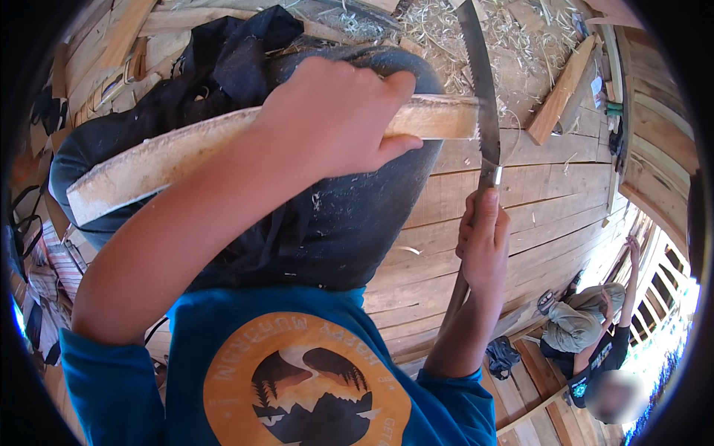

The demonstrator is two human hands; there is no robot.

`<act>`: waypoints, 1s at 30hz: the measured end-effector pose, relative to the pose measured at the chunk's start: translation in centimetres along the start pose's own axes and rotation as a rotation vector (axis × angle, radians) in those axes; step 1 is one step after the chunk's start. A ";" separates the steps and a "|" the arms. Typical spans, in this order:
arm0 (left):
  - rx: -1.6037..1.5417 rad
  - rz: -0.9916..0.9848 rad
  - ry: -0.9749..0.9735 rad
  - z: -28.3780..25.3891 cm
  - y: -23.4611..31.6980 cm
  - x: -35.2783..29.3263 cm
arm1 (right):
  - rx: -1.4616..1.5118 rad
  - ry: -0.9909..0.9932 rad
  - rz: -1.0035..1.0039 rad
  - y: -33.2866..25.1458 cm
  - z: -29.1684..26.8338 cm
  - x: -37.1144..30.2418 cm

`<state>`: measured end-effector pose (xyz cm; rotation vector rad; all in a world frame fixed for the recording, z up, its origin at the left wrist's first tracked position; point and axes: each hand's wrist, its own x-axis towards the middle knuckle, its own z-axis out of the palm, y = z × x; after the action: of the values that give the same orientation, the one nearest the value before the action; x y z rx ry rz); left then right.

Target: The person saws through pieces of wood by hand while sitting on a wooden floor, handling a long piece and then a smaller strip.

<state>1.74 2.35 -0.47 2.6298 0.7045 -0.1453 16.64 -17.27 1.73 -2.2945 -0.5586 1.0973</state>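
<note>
A pale wooden board [160, 162] with a rough bark-like edge lies across my thighs, reaching from the left knee to past the right one. My left hand [335, 111] grips it from above near its right end, thumb on the near side. In my right hand [485, 241] is the long dark handle of a handsaw [480, 67], fingers wrapped round it below a metal ferrule. The toothed blade points away from me and stands against the board's right end; whether it touches the wood or sits in a cut, I cannot tell.
Wood shavings [439, 37] litter the plank floor [535, 193] ahead. A loose board [563, 89] lies at the far right, with more timber [123, 33] at the far left. Another person [587, 334] sits at the lower right, near a black plastic bag [503, 357].
</note>
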 end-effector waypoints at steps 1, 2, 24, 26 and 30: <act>0.000 0.002 0.015 0.1 0.0 0.1 | -0.010 0.016 0.005 -0.1 0.0 -0.7; -0.012 -0.005 0.009 0.3 0.2 -0.2 | -0.019 0.032 0.010 0.0 -0.1 -1.7; -0.067 0.011 0.041 -0.1 0.0 -0.7 | 0.005 0.031 0.189 -0.2 -1.5 -6.6; -0.058 0.018 0.069 0.1 0.0 -0.8 | -0.045 0.014 0.122 -1.4 -0.7 -3.4; -0.058 0.028 0.095 0.7 0.3 -1.0 | -0.115 0.025 0.086 -1.1 -1.0 -2.7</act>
<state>1.01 1.34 -0.75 2.6035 0.6916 0.0077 15.66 -18.24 4.51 -2.4483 -0.5297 1.1008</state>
